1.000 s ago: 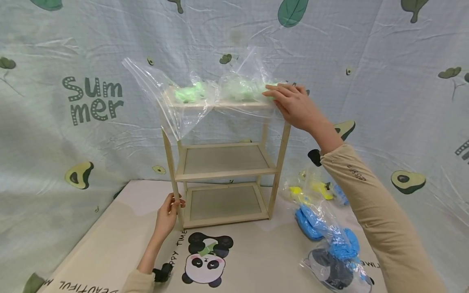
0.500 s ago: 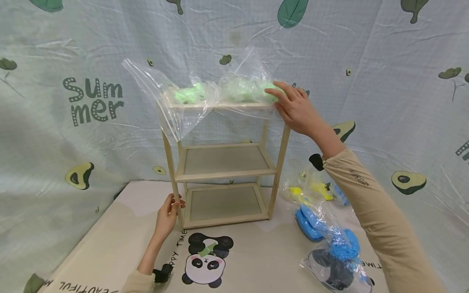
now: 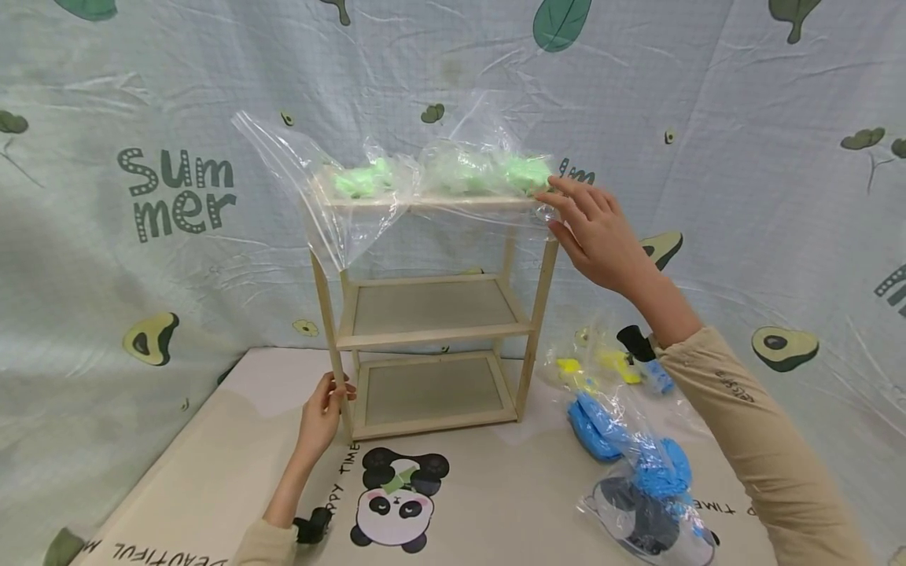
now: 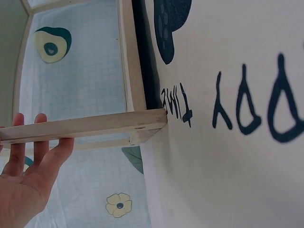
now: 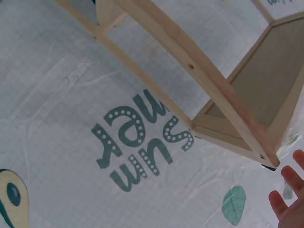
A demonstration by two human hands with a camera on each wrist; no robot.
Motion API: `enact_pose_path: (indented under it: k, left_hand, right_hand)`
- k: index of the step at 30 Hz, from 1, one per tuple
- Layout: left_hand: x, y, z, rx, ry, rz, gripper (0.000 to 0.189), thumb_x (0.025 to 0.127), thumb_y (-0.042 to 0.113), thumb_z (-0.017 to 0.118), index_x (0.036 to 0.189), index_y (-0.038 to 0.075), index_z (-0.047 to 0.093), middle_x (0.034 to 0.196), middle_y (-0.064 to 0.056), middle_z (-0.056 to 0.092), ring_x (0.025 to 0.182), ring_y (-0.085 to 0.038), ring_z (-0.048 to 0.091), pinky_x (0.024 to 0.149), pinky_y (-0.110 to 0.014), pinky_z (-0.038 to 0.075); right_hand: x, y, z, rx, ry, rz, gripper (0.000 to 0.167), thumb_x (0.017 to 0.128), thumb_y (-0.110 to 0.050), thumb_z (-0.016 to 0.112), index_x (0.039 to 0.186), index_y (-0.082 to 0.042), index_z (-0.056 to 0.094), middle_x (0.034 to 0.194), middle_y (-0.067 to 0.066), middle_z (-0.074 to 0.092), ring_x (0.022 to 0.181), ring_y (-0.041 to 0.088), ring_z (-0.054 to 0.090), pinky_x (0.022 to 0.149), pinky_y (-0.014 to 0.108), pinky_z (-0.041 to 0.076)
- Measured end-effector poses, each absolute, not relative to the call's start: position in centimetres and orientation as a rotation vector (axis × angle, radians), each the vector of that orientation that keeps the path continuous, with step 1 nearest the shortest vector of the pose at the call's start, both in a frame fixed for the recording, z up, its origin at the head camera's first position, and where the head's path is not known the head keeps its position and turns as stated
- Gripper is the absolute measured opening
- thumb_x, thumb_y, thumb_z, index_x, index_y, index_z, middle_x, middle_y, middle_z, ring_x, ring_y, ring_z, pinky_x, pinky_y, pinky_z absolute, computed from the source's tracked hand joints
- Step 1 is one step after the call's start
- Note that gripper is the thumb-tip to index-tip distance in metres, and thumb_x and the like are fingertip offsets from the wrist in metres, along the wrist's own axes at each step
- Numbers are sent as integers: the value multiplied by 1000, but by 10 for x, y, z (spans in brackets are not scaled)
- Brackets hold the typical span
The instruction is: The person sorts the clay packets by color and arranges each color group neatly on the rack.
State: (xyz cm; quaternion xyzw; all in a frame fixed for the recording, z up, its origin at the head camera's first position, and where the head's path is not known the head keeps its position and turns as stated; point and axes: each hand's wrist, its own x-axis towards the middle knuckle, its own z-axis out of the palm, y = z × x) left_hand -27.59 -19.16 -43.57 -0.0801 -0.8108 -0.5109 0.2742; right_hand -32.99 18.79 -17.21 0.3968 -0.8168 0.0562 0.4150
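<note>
The right hand [image 3: 600,240] has moved outward and lower since 0.5 s ago. Previously it overlapped the green contents [image 3: 527,174] at the right end of the top tier; these now show more fully. The left hand [image 3: 322,417], the wooden rack [image 3: 435,339] and the plastic bags show no evident displacement.

Right hand: fingers spread and slightly bent, at the rack's front right top corner, just beside the green contents. Contact with the plastic cannot be confirmed.

Left hand: grips the front left post [image 3: 338,369] low down, near the bottom tier; the left wrist view shows fingers on both sides of the wood.

Rack: 3 tiers, standing upright on the printed tablecloth [image 3: 495,503]. On the top tier lie 2 masses of clear plastic. The left bag [image 3: 347,224] contains green material, its zip edge overhanging the front left corner. The right plastic [image 3: 463,169] also shows green; whether it encloses the far-right green contents cannot be determined.

Right of the rack, on the tablecloth: yellow items [image 3: 621,367] in clear plastic and 2 blue bundles [image 3: 593,428], the nearer beside a clear bag [image 3: 637,515] over a panda print.
</note>
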Motion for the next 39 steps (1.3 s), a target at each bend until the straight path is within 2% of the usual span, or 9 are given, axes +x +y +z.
enact_pose_path:
  k: [7,11,16,26,33,39]
  left_hand:
    - [-275,-191,-435,-213,-2179,-1385,17,91,8,44,104,-2,51,88,-18,62,77,-5,60,67,-31,49]
    - [-275,-191,-434,-217,-2178,-1381,18,91,7,43,104,-2,51,88,-18,62,77,-5,60,71,-33,49]
    - [-277,-192,-436,-209,-2187,-1378,19,92,10,43,104,-2,50,88,-18,62,76,-1,59,70,-29,48]
    - [-278,-192,-437,-201,-2185,-1362,18,92,10,43,103,-2,51,86,-17,62,75,0,58,71,-28,47]
    - [-277,-193,-437,-197,-2182,-1362,18,92,10,43,104,-1,50,87,-18,62,76,3,57,65,-31,47]
    - [-277,-190,-437,-195,-2172,-1366,19,92,11,43,104,-1,51,86,-16,62,75,3,57,70,-30,48]
  right_hand:
    - [-310,198,-193,1046,-1987,126,38,89,-8,52,126,-10,45,133,14,42,117,33,39,93,50,29]
    - [-299,204,-210,1079,-1958,133,30,95,-19,41,124,-10,47,129,14,46,114,31,41,88,49,31]
    - [-288,211,-232,1103,-1924,146,41,98,-32,26,118,-8,52,122,14,51,110,30,44,83,48,33]
    - [-276,236,-274,1094,-1950,150,42,98,-33,27,114,-7,56,116,13,56,106,28,46,79,43,33]
    - [-273,251,-308,1075,-1991,135,45,98,-35,25,111,-7,58,112,12,58,103,27,48,78,39,34]
    - [-273,262,-335,1067,-2008,123,47,98,-35,24,107,-6,60,107,11,60,99,25,50,79,39,35]
